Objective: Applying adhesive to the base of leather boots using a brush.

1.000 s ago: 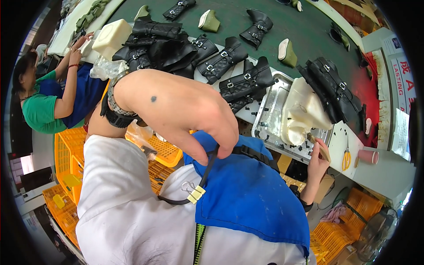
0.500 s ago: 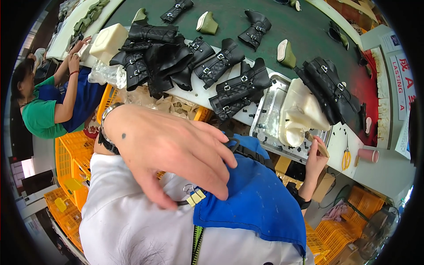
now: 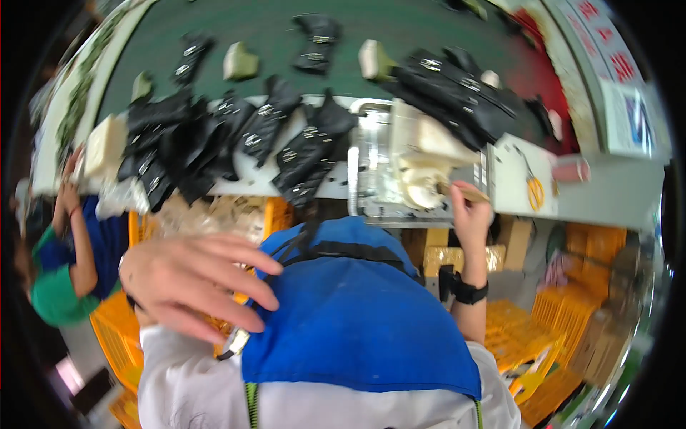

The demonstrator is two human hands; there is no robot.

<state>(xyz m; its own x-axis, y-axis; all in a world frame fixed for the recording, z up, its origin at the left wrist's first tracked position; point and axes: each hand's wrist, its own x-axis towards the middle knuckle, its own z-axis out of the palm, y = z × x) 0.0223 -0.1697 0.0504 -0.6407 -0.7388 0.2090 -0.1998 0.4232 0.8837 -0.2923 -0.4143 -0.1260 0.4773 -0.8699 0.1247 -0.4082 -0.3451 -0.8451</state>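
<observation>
My left hand (image 3: 200, 282) is in front of my blue apron (image 3: 364, 314), its fingers loosely spread and holding nothing. A metal clip (image 3: 236, 342) on the apron's edge is just below its fingertips. My right hand (image 3: 471, 220) grips the wooden handle of a brush (image 3: 469, 191). The brush's head is at the cut-out mouth of a white plastic jug (image 3: 420, 182), which lies on its side in a metal tray (image 3: 363, 143). Motion blurs the bristles. Black buckled boot uppers (image 3: 450, 93) lean beside the jug, and more boot uppers (image 3: 311, 146) lie left of the tray.
Orange-handled scissors (image 3: 534, 191) and a pink cylinder (image 3: 572, 170) are to the right. Green wedge heels (image 3: 239, 63) stand on the green table (image 3: 264, 36). A co-worker in a green sleeve (image 3: 61, 293) works at far left. Orange crates (image 3: 561, 314) stand below the bench.
My view has turned, so the bench things sit farther left and straighter. My left hand looks smaller and lower left, off the apron's middle. My right hand still holds the brush at the jug.
</observation>
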